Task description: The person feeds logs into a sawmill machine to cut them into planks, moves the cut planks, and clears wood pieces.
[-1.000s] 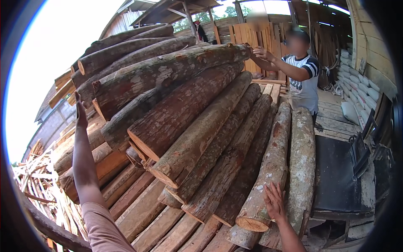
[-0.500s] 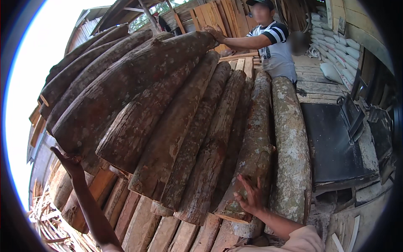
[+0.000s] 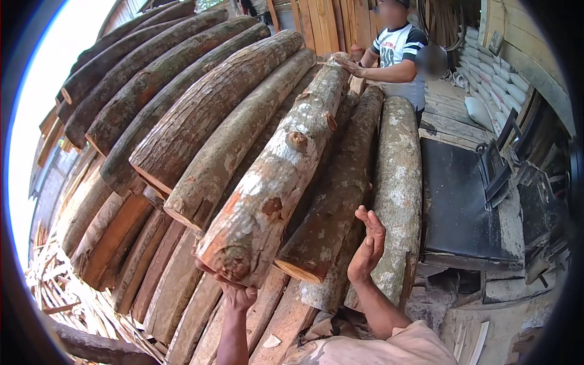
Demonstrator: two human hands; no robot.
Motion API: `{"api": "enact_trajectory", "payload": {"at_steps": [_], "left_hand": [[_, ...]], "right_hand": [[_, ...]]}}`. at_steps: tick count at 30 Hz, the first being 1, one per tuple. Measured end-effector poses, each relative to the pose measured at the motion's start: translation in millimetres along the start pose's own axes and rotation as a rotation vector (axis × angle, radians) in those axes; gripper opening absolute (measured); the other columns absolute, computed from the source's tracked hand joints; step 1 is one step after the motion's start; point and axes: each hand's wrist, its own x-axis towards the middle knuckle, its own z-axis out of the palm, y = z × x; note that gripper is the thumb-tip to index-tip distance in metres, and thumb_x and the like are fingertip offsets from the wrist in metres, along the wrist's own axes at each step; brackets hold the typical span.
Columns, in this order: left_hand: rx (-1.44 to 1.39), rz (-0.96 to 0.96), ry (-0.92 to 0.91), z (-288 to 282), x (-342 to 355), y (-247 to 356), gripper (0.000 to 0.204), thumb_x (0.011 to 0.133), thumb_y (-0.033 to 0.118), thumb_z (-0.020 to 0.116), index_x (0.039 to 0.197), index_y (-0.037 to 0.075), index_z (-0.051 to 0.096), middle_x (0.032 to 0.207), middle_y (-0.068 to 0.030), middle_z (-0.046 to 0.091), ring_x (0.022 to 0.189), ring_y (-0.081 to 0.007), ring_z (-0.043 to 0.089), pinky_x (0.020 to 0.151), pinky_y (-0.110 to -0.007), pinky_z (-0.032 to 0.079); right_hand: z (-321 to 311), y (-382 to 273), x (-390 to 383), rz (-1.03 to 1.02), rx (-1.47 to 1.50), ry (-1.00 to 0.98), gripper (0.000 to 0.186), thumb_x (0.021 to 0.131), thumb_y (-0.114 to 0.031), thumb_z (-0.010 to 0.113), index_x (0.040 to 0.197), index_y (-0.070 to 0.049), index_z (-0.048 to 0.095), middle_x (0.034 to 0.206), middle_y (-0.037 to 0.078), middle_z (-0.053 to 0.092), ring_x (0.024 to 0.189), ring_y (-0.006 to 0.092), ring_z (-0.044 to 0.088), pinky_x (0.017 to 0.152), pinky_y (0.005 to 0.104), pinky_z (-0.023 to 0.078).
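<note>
A thick log (image 3: 267,188) with pale patches and knots lies slanting on top of the others, its near end toward me. My left hand (image 3: 234,291) is pressed up under that near end, fingers curled beneath it and partly hidden. Raised beside it, my right hand (image 3: 368,246) has its fingers up and its palm toward the pale log, touching nothing. Beneath and to the right of the pale log is a darker log (image 3: 331,228) with a cut end. Another person's hand (image 3: 353,68) rests on the pale log's far end.
Several bark-covered logs (image 3: 207,103) lie to the left, over sawn timbers (image 3: 176,286). A mottled log (image 3: 396,194) lies at the right, next to a black flat machine table (image 3: 465,201). White sacks (image 3: 486,79) are stacked behind. Wood strips (image 3: 55,292) litter the lower left.
My left hand has moved right, from open air to under the pale log's near end. My right hand has lifted from a log. Logs have shifted, and the other person's hands have moved right.
</note>
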Motion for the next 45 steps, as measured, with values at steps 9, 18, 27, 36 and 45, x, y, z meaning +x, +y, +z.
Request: {"api": "enact_trajectory", "payload": {"at_steps": [9,18,27,36,45], "left_hand": [[-0.489,-0.851,0.112,-14.4,30.1,135.6,0.079,0.083,0.068,0.024,0.143,0.022,0.001,0.148,-0.0147,0.006,0.136,-0.0308,0.005,0.106,-0.051,0.0],[-0.723,-1.146,0.458,8.6,80.8,104.4,0.077,0.086,0.065,0.025,0.141,0.012,0.016,0.142,-0.0113,0.028,0.127,-0.0264,0.032,0.105,-0.048,0.02],[-1.395,-0.884,0.491,26.4,74.9,99.3,0.056,0.092,0.051,0.029,0.125,0.008,0.041,0.122,-0.0099,0.05,0.11,-0.0239,0.049,0.098,-0.044,0.032],[-1.309,-1.064,0.651,41.0,54.1,236.7,0.062,0.091,0.055,0.024,0.136,0.013,0.03,0.132,-0.0093,0.042,0.123,-0.0198,0.037,0.108,-0.046,0.009],[-0.997,-1.246,-0.183,56.4,-79.3,402.0,0.068,0.09,0.058,0.028,0.124,0.0,0.041,0.123,-0.007,0.047,0.11,-0.0198,0.047,0.093,-0.033,0.037]], "right_hand": [[-86.0,-32.9,29.4,-0.113,-0.373,-0.011,0.044,0.094,-0.035,0.037,0.118,0.0,0.045,0.111,0.017,0.053,0.108,0.0269,0.049,0.095,0.0408,0.035],[-252.0,45.4,-84.2,0.623,-1.321,-0.265,0.061,0.088,-0.045,0.044,0.132,-0.004,0.033,0.136,0.018,0.031,0.125,0.0355,0.031,0.099,0.0576,0.021],[-254.6,64.3,-113.6,0.694,-0.948,-0.252,0.07,0.089,-0.05,0.037,0.141,-0.011,0.011,0.141,0.023,0.018,0.13,0.0385,0.02,0.101,0.0608,0.012],[-163.4,-38.5,-72.0,0.794,-0.358,-0.515,0.072,0.091,-0.052,0.027,0.14,-0.001,0.013,0.146,0.017,0.01,0.135,0.0303,0.009,0.108,0.042,0.008],[-286.6,-94.0,-84.5,1.381,0.961,0.16,0.057,0.089,-0.053,0.033,0.125,-0.009,0.042,0.119,0.002,0.052,0.108,0.0158,0.05,0.096,0.0327,0.038]]}}
